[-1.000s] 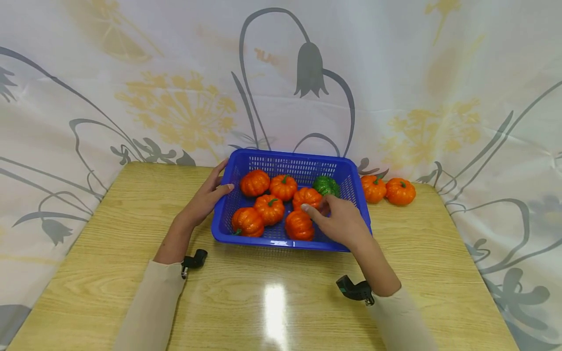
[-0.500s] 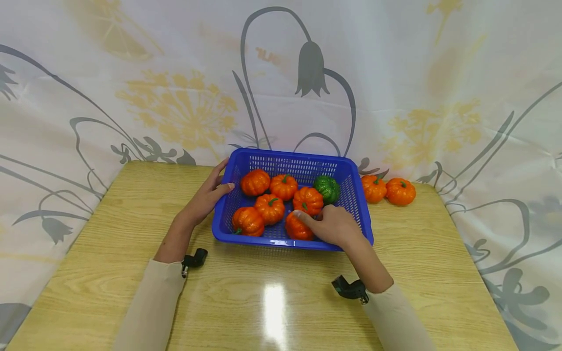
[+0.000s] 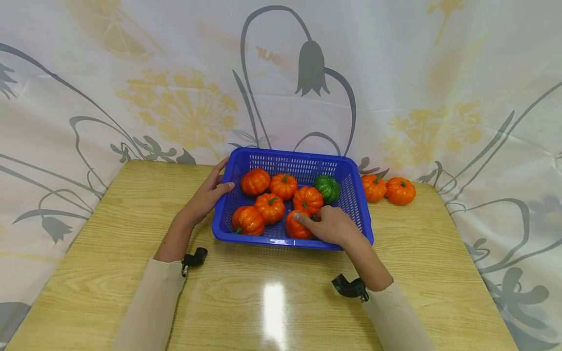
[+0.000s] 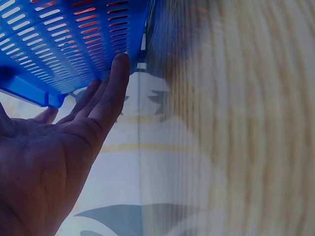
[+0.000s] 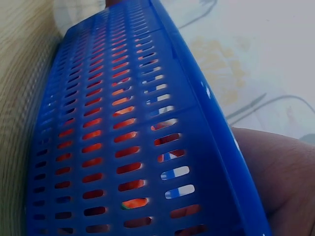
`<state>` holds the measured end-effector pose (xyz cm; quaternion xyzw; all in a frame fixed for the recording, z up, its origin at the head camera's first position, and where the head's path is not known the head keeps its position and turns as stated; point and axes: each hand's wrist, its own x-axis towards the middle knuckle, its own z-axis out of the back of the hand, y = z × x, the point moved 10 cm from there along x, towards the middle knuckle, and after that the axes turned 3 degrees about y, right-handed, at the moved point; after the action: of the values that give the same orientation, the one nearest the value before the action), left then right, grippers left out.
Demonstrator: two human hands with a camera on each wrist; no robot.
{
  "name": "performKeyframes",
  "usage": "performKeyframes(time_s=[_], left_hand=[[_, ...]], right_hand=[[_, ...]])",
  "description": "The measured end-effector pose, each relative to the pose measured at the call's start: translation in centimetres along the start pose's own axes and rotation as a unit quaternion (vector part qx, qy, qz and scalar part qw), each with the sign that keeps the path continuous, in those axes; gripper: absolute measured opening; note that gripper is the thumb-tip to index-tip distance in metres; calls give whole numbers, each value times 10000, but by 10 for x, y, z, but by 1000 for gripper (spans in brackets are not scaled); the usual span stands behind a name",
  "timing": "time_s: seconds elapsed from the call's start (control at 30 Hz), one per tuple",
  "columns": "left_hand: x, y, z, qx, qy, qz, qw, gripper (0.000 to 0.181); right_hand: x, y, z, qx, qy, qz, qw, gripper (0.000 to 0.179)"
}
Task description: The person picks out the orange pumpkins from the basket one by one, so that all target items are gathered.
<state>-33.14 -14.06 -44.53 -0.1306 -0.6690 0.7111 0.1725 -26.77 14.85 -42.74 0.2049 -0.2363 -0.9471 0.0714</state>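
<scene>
Partly within right grip [image 3: 332, 224]: orange pumpkin [image 3: 297, 230]

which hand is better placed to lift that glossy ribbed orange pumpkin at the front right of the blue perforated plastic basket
Probably the right hand: it touches that orange pumpkin. The left hand is across the blue basket, its thumb over the left rim.

- Site type: apparently a staged recording station; whether in a home or lab, I cannot tell.
- Enclosure: creased, flower-printed sheet [image 3: 377, 97] along the left, far and right sides of my table [image 3: 232, 297].
- Surface: wood-grain, glossy, with near-side glare.
- Equipment: my left wrist camera [image 3: 195, 258] and right wrist camera [image 3: 349, 286].
</scene>
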Motion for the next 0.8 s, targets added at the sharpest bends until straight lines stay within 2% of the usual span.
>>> performKeyframes(time_s=[0.2,0.43,0.67,0.8], left_hand=[[0,0,0,19,16,18,10000,76],[-1,1,0,23,13,28,10000,76],[0,1,0,24,15,23,10000,76],[0,1,0,26,13,17,10000,76]], right_hand=[[2,1,-3,134,205,193,9995,60],[1,3,-4,164,274,345,9989,78],[1,6,-3,226,309,443,9983,59],[1,5,-3,292,323,473,9979,56]])
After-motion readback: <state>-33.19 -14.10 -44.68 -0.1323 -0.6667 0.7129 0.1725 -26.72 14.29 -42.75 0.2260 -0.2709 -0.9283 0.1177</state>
